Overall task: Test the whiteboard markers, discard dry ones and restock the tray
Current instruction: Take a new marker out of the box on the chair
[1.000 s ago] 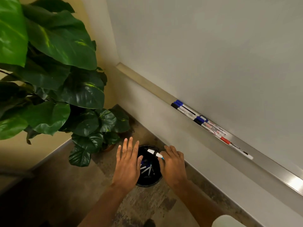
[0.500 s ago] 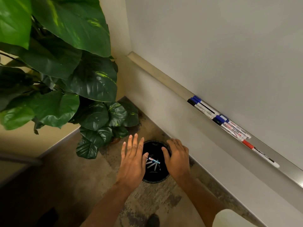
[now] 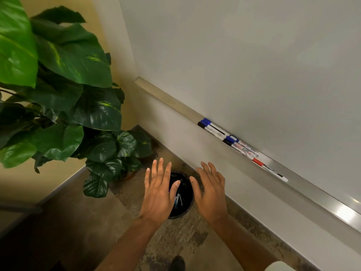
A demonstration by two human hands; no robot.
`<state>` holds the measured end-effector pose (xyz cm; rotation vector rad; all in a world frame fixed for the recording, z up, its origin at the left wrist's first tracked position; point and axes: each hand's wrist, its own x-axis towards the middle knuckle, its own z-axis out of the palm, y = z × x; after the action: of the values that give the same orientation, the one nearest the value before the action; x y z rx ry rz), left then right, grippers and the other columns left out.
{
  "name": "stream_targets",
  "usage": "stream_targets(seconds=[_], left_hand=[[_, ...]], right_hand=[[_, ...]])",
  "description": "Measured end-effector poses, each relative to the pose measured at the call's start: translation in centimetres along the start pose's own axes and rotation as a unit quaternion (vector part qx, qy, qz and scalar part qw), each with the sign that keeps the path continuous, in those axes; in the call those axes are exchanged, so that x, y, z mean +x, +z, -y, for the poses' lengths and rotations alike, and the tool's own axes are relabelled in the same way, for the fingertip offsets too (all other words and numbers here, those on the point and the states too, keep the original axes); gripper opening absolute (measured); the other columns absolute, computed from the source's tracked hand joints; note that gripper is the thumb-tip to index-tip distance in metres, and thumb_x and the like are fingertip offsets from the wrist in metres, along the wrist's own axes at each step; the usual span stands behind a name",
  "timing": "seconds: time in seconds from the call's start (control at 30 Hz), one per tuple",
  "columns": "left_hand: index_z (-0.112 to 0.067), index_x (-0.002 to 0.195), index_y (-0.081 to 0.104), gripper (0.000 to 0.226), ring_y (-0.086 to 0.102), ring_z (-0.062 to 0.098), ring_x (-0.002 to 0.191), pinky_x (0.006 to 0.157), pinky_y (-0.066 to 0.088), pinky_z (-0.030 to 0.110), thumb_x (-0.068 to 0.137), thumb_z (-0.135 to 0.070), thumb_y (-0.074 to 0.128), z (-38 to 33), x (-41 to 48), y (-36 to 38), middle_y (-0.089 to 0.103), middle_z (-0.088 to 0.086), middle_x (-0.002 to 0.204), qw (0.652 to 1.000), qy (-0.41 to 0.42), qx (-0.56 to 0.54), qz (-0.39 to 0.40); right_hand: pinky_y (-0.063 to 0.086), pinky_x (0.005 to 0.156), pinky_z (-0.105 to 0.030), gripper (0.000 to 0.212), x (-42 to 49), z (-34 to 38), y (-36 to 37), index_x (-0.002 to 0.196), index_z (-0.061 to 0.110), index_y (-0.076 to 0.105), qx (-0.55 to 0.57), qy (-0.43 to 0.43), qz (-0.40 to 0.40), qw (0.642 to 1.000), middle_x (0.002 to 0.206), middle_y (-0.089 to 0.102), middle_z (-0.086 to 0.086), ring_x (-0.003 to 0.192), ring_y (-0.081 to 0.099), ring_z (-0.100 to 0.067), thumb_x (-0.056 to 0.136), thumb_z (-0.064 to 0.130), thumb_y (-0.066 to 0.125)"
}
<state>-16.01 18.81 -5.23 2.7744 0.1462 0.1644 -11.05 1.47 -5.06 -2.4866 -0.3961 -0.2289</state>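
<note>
Markers [image 3: 178,199], presumably dry, lie inside the bin [image 3: 180,216], so my left hand [image 3: 158,190] and right hand [image 3: 212,192] hover above it, fingers [image 3: 161,169] spread, empty.

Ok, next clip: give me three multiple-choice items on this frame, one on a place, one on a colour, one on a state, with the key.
1. Where does the black bin stand?
A) on the floor near the plant
B) on a shelf
C) on a desk

2. What cap colour has the marker lying apart from the others on the tray?
A) green
B) red
C) orange

3. How are the left hand and right hand?
A) both grip markers
B) one grips the bin
C) both open, holding nothing

Key: 1 A, the bin sits on the floor below both hands; 2 B, its cap is plainly red; 3 C, all fingers are straight and spread.
</note>
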Motion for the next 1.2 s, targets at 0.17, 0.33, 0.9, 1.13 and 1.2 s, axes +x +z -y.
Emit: stream_targets(seconds=[0.17, 0.33, 0.9, 1.13, 1.2], left_hand=[[-0.015, 0.162, 0.022, 0.065, -0.004, 0.021, 0.159, 0.126, 0.004, 0.048, 0.11, -0.053, 0.018, -4.8, -1.0, -1.7, 0.008, 0.008, 0.171, 0.999, 0.048, -0.008, -0.008], [-0.016, 0.163, 0.018, 0.069, -0.009, 0.019, 0.158, 0.128, 0.002, 0.049, 0.108, -0.058, 0.01, -8.6, -1.2, -3.8, 0.003, 0.007, 0.172, 0.997, 0.078, -0.014, -0.01], [-0.018, 0.164, 0.004, 0.074, -0.009, 0.023, 0.158, 0.127, 0.003, 0.052, 0.105, -0.062, 0.015, -20.8, -1.6, -6.6, -0.008, 0.006, 0.172, 0.963, 0.258, -0.074, -0.01], [-0.016, 0.164, 0.013, 0.074, -0.002, 0.027, 0.159, 0.124, 0.016, 0.06, 0.106, -0.062, 0.017, -28.6, -4.5, -6.8, 0.0, 0.008, 0.172, 0.93, 0.35, -0.112, 0.0], [-0.018, 0.164, 0.013, 0.076, -0.003, 0.026, 0.159, 0.124, 0.016, 0.061, 0.105, -0.065, 0.014, -31.1, -5.9, -6.6, -0.001, 0.007, 0.172, 0.923, 0.368, -0.114, 0.005]], right_hand=[[0.028, 0.116, -0.048, 0.044, -1.1, 0.8, -5.3, 0.135, 0.016, 0.055, -0.003, -0.024, -0.02, 1.0, 0.153, 0.042, -0.001, 0.148, 0.022, -0.017, 0.102, 0.043, 0.044], [0.021, 0.12, -0.046, 0.048, -2.5, 1.2, -9.5, 0.143, 0.02, 0.045, -0.034, -0.004, -0.045, 0.998, 0.158, 0.032, 0.001, 0.15, 0.013, -0.015, 0.103, 0.045, 0.04], [0.016, 0.12, -0.048, 0.058, -9.3, 0.5, -21.9, 0.149, 0.017, 0.037, -0.153, 0.115, -0.209, 0.959, 0.162, 0.023, -0.002, 0.151, 0.012, -0.021, 0.101, 0.048, 0.04], [0.008, 0.123, -0.047, 0.065, -15.0, -1.4, -28.3, 0.151, 0.017, 0.032, -0.189, 0.178, -0.261, 0.93, 0.163, 0.016, -0.001, 0.151, 0.008, -0.021, 0.098, 0.052, 0.043], [0.007, 0.122, -0.048, 0.067, -17.0, -2.2, -30.1, 0.152, 0.018, 0.031, -0.197, 0.202, -0.269, 0.921, 0.164, 0.015, -0.001, 0.151, 0.007, -0.021, 0.098, 0.057, 0.036]])
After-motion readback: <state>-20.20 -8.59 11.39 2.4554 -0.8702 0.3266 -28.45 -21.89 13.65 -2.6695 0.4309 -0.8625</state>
